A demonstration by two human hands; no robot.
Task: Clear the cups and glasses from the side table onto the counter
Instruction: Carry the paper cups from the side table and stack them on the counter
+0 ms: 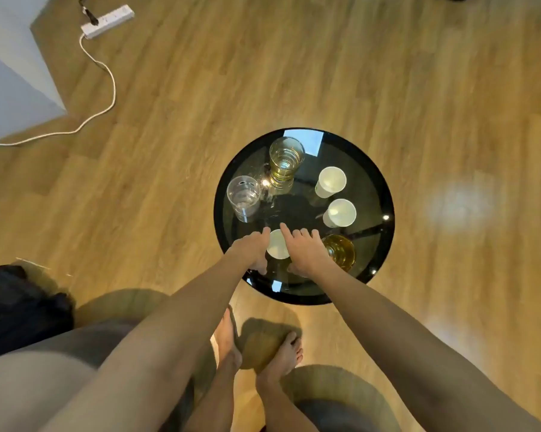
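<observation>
A round black glass side table (378, 194) stands on the wood floor. On it are a clear glass (243, 198) at the left, a yellow-tinted glass (285, 160) at the back, two white paper cups (331, 181) (341, 212) at the right, an amber glass (340, 251) at the front right and a third white cup (277, 247) at the front. My left hand (253, 249) and my right hand (303, 251) hover on either side of that front cup, fingers spread, holding nothing.
A white power strip (107, 20) with its cord (107, 76) lies on the floor at the far left beside a grey wall corner (20, 88). A dark bag (20, 307) sits at the near left. My bare feet (281, 357) stand just before the table.
</observation>
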